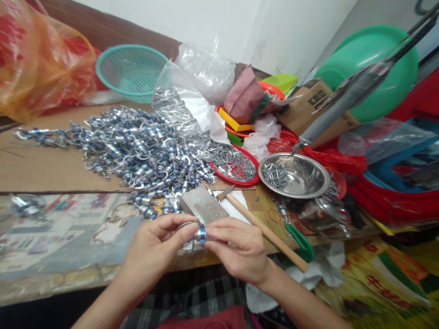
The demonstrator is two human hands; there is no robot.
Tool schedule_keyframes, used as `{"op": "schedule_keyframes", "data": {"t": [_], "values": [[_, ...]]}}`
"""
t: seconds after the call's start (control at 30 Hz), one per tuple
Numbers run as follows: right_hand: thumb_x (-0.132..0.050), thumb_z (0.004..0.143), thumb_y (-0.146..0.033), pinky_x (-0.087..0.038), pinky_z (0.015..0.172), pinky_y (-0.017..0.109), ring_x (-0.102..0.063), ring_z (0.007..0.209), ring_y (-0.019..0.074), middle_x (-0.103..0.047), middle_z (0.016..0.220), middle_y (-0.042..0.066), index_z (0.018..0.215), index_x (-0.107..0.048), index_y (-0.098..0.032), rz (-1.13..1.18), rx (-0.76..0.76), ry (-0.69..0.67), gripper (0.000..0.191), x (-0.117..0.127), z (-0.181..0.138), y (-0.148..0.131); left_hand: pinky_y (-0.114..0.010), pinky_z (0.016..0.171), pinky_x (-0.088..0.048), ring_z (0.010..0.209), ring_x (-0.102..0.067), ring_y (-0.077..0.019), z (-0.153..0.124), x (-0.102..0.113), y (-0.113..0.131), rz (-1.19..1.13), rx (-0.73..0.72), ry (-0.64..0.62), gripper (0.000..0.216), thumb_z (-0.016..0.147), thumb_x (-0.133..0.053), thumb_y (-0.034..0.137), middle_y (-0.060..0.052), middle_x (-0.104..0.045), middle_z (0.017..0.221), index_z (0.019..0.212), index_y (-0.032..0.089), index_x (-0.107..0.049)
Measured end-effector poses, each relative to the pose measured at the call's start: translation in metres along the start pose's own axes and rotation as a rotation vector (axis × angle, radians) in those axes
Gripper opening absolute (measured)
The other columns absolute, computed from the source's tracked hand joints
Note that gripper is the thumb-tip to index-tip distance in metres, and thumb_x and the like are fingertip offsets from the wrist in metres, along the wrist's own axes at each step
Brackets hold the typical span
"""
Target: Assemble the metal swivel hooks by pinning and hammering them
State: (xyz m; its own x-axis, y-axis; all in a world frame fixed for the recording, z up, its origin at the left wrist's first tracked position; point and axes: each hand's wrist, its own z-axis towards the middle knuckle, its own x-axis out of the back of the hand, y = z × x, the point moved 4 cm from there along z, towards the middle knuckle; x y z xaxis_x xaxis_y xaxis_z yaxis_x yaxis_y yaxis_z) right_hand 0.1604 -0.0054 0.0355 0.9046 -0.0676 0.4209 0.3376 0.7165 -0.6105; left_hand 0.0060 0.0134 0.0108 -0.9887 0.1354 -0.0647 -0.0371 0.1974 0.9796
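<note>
Between my two hands, just in front of the grey block, is a small blue-and-silver metal fitting [200, 234]. My left hand [164, 237] pinches its left end, where a thin curved wire or hook shows by the fingertips. The thumb and fingers of my right hand [238, 244] close on its right end, and both sets of fingers hide much of it. Right behind them lies the rectangular grey block [203, 204]. A hammer with a wooden handle [270, 230] rests beside the block, to the right. Behind and to the left spreads a heap of similar blue-and-silver fittings [144, 146].
A red plate [255, 176] of small metal parts and a steel bowl [310, 180] with pins stand to the right. Green-handled pliers [302, 242] hang near the edge. A grey tool on a cord [346, 105] slants over the bowl. A teal basket [132, 68] sits at the back.
</note>
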Motion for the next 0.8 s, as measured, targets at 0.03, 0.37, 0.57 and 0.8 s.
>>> {"op": "schedule_keyframes", "data": {"t": [0.03,0.37,0.57,0.8], "values": [[-0.067,0.072,-0.010,-0.055,0.059,0.023,-0.067,0.065,0.0155,-0.071,0.075,0.010,0.083,-0.072,-0.014,0.009,-0.047,0.007,0.013,0.000,-0.001,-0.001,-0.025,0.068,-0.051,0.076,-0.064,-0.0179,-0.001,-0.002,-0.003,-0.064,0.014,0.000,0.029,0.061,-0.074,0.027,-0.002,-0.073,0.079,0.088,0.019,-0.069],[-0.046,0.089,-0.020,-0.049,0.083,0.025,-0.064,0.093,0.0150,-0.070,0.103,0.004,0.105,-0.068,-0.021,-0.799,-0.395,-0.218,0.027,0.046,0.050,0.090,-0.025,0.069,-0.051,0.073,-0.065,-0.0164,0.012,-0.004,-0.020,-0.270,0.136,-0.096,0.074,0.059,-0.078,0.023,0.000,-0.069,0.077,0.124,0.018,-0.044],[-0.055,0.076,-0.009,-0.047,0.083,0.035,-0.063,0.095,0.0266,-0.071,0.096,0.008,0.102,-0.069,-0.024,-0.982,-0.467,-0.477,0.034,0.062,0.085,0.180,-0.026,0.064,-0.049,0.068,-0.065,-0.0168,0.027,-0.002,-0.019,-0.269,0.176,-0.244,0.085,0.059,-0.077,0.015,-0.001,-0.069,0.074,0.132,0.019,-0.034],[-0.056,0.072,-0.009,-0.045,0.085,0.035,-0.061,0.098,0.0265,-0.068,0.102,0.011,0.102,-0.068,-0.021,-0.943,-0.442,-0.534,0.034,0.057,0.092,0.191,-0.030,0.064,-0.049,0.068,-0.064,-0.0188,0.034,0.001,-0.024,-0.297,0.231,-0.265,0.095,0.054,-0.078,0.012,-0.002,-0.068,0.075,0.136,0.019,-0.030]]}}
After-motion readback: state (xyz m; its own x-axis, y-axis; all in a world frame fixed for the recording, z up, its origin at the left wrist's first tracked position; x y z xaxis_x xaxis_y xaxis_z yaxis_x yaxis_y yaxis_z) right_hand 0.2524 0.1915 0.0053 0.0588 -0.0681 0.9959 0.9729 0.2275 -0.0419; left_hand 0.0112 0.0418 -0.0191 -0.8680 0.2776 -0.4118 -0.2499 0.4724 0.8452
